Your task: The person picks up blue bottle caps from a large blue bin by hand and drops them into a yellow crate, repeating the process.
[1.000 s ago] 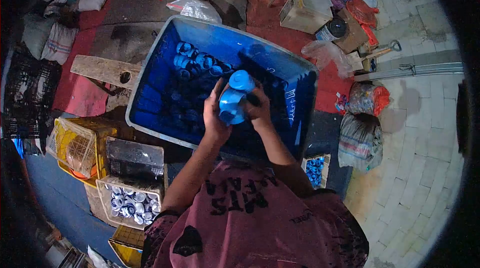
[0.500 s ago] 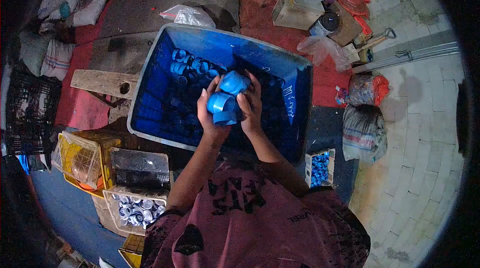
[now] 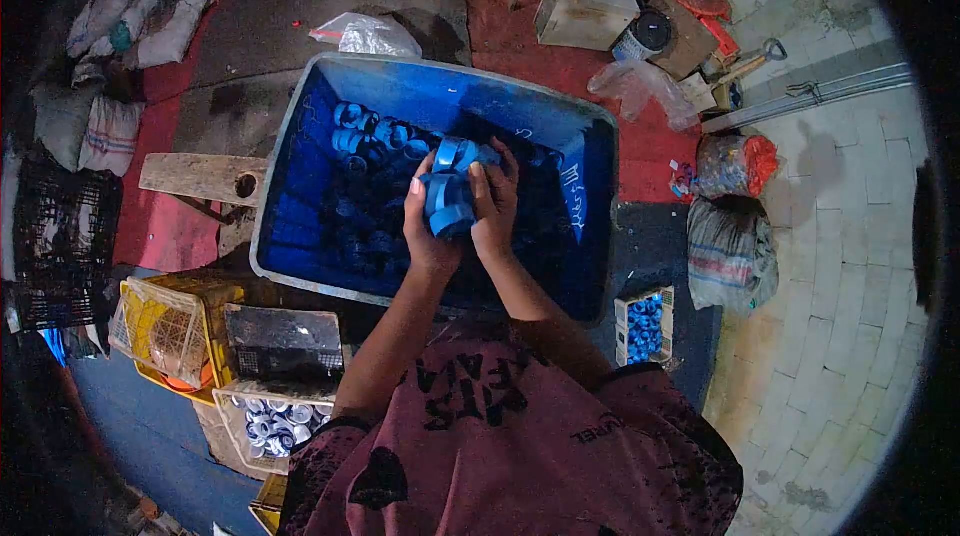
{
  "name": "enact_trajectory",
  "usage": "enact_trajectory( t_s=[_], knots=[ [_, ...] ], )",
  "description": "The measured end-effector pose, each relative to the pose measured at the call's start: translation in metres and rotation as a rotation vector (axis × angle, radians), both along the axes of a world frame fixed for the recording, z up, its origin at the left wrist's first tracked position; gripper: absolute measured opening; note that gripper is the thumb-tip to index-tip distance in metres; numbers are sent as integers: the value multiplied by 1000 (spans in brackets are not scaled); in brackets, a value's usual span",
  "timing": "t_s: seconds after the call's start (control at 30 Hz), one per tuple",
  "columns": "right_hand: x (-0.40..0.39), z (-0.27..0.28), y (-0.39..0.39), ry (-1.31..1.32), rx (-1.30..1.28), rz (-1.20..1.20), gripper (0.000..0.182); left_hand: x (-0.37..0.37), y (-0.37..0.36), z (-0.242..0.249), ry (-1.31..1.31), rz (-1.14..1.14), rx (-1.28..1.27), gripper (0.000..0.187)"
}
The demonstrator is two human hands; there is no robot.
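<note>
Above a large blue tub (image 3: 400,69), my two hands cup a small cluster of shiny blue plastic caps (image 3: 450,201). My left hand (image 3: 428,236) curls around their left side, thumb upward. On the other side my right hand (image 3: 495,206) presses against them, its thumb lying over the upper ones. The caps look round, with a ribbed band; how many are held is partly hidden by the fingers. More blue caps (image 3: 375,131) lie on the tub's floor, brightest near the far left corner and dark elsewhere.
A wooden board with a hole (image 3: 200,176) juts out left of the tub. Crates (image 3: 285,341) stand at lower left, one with white caps (image 3: 280,426). A small crate of blue caps (image 3: 645,326) sits at right, near a woven sack (image 3: 730,256).
The caps between my hands have turned, so different faces show. My right thumb has shifted over the upper caps, and the whole view has moved slightly.
</note>
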State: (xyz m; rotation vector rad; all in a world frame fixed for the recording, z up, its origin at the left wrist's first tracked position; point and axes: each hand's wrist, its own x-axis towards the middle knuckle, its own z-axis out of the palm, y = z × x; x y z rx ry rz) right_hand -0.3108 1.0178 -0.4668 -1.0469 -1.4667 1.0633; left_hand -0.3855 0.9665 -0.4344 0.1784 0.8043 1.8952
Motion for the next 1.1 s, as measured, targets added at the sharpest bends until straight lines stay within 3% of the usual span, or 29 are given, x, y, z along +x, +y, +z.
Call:
enact_trajectory(
  t_s=[0.2, 0.3, 0.4, 0.6, 0.9, 1.1],
  knots=[
    [6, -4, 2, 120, -61, 83, 25, 4, 3, -3, 13, 5, 10, 66],
    [10, 3, -1, 328, -220, 143, 29, 13, 5, -1, -21, 67, -39, 64],
    [19, 7, 1, 143, 13, 187, 38, 23, 4, 6, 31, 118, -23, 62],
    [34, 14, -3, 145, 180, 315, 46, 46, -11, 21, 108, 231, -8, 64],
    [34, 24, -53, 90, 116, 593, 42, 69, -71, 35, 17, 581, -97, 58],
    [31, 44, -99, 23, 165, 715, 43, 71, -124, 42, 19, 688, -46, 64]
  ],
)
